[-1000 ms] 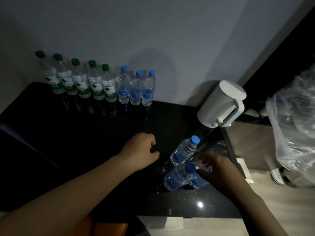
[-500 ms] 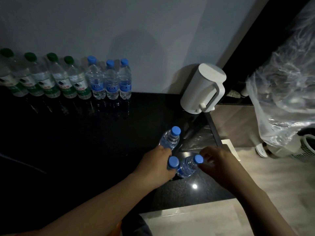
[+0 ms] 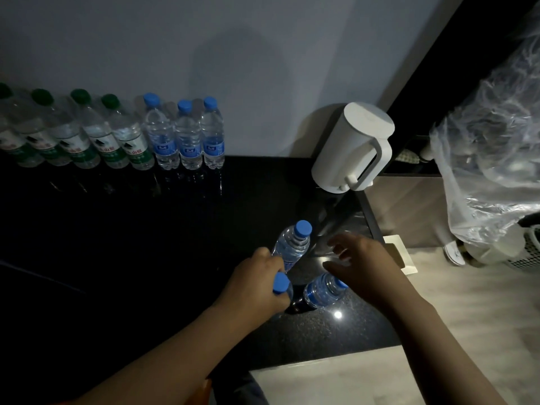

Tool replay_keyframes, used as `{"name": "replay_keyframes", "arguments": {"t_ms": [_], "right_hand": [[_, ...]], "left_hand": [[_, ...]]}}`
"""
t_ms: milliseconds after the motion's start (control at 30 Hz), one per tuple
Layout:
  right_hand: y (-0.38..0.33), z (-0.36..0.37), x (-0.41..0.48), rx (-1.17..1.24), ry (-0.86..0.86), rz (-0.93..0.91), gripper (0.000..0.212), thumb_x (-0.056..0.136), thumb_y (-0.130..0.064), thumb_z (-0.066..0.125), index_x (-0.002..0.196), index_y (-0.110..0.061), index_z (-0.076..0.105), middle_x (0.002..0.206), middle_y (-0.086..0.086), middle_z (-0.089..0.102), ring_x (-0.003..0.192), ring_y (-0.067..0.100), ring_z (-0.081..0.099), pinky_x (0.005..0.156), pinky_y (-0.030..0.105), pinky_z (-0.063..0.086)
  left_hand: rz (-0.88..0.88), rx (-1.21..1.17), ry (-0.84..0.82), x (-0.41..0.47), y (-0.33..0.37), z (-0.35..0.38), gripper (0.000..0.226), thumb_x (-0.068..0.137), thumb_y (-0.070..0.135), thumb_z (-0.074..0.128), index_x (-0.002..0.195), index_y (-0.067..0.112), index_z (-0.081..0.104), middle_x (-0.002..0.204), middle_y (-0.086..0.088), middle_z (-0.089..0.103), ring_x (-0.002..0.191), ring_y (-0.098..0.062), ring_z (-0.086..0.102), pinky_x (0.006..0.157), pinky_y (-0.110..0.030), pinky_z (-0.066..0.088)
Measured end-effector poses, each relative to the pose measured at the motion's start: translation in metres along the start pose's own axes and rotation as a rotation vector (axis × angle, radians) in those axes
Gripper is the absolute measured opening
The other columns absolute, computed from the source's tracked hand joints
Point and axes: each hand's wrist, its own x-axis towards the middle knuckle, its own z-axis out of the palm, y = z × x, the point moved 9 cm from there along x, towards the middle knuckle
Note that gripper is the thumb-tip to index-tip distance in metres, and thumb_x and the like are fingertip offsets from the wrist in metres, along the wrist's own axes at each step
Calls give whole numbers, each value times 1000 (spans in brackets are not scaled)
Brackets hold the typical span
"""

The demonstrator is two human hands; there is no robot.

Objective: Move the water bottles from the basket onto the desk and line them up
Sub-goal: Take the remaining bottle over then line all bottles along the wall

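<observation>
On the black desk (image 3: 146,229), several green-capped bottles (image 3: 99,138) and three blue-capped bottles (image 3: 187,138) stand in a row against the wall. Near the desk's front right corner my left hand (image 3: 257,285) grips a blue-capped bottle (image 3: 282,283), of which little but the cap shows. Its fingers also wrap the lower part of a second blue-capped bottle (image 3: 292,247), which stands tilted. A third bottle (image 3: 324,290) leans just to the right. My right hand (image 3: 365,264) hovers over it with fingers spread and holds nothing.
A white kettle (image 3: 353,153) stands at the desk's back right corner. To the right, past the desk's edge, hangs a crumpled clear plastic bag (image 3: 491,171), with a white basket (image 3: 526,252) on the floor below. A light reflects on the desk by the front edge.
My right hand has let go of the third bottle's cap and spread its fingers. My left hand stays on the two bottles, and the third bottle leans further over.
</observation>
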Motion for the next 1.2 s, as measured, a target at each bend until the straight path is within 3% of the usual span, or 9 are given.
{"name": "replay_keyframes", "arguments": {"t_ms": [100, 200, 333, 567, 833, 1100, 1200], "right_hand": [[-12, 6, 15, 17, 12, -28, 35, 84, -28, 69, 117, -20, 59, 107, -2, 62, 90, 10, 59, 78, 24, 52], [-20, 11, 30, 22, 54, -28, 48, 83, -27, 69, 127, -20, 50, 117, 0, 57, 95, 12, 58, 81, 25, 52], [-21, 24, 45, 22, 67, 2, 60, 83, -28, 70, 136, -20, 42, 125, 5, 52, 103, 18, 59, 83, 28, 53], [-14, 37, 57, 63, 74, 31, 47, 81, -32, 73, 121, -17, 52, 112, 5, 54, 95, 17, 56, 78, 25, 48], [-25, 28, 75, 115, 103, -48, 27, 79, -28, 75, 100, -17, 62, 96, -3, 52, 80, 9, 54, 68, 20, 49], [-36, 24, 92, 130, 73, -92, 25, 77, -26, 75, 97, -16, 64, 96, -2, 54, 79, 10, 56, 71, 29, 55], [-42, 14, 104, 157, 102, -122, 24, 76, -23, 77, 96, -15, 66, 94, 0, 55, 77, 9, 55, 65, 19, 48]], "left_hand": [[-63, -45, 16, -8, -16, -11, 26, 71, 28, 73, 82, 27, 49, 93, 11, 43, 72, -2, 48, 58, -13, 35], [-123, -80, 36, -17, -31, -22, 25, 68, 25, 74, 83, 23, 53, 92, 9, 46, 75, -6, 53, 63, -19, 46], [-188, -128, 26, -24, -44, -27, 26, 68, 25, 75, 80, 25, 52, 91, 11, 46, 74, -5, 52, 60, -14, 40], [-256, -101, 26, -31, -56, -46, 29, 69, 23, 76, 77, 31, 49, 92, 13, 44, 74, -3, 53, 57, -11, 37], [-288, -135, 49, -30, -75, -72, 26, 69, 22, 77, 82, 25, 55, 92, 13, 46, 75, -4, 55, 57, -11, 39], [-279, -126, 136, -18, -82, -100, 25, 68, 23, 77, 78, 27, 55, 90, 13, 47, 72, -4, 54, 55, -10, 37], [-270, -119, 159, -9, -84, -109, 24, 68, 23, 76, 80, 26, 56, 90, 13, 47, 73, -4, 54, 57, -10, 37]]}}
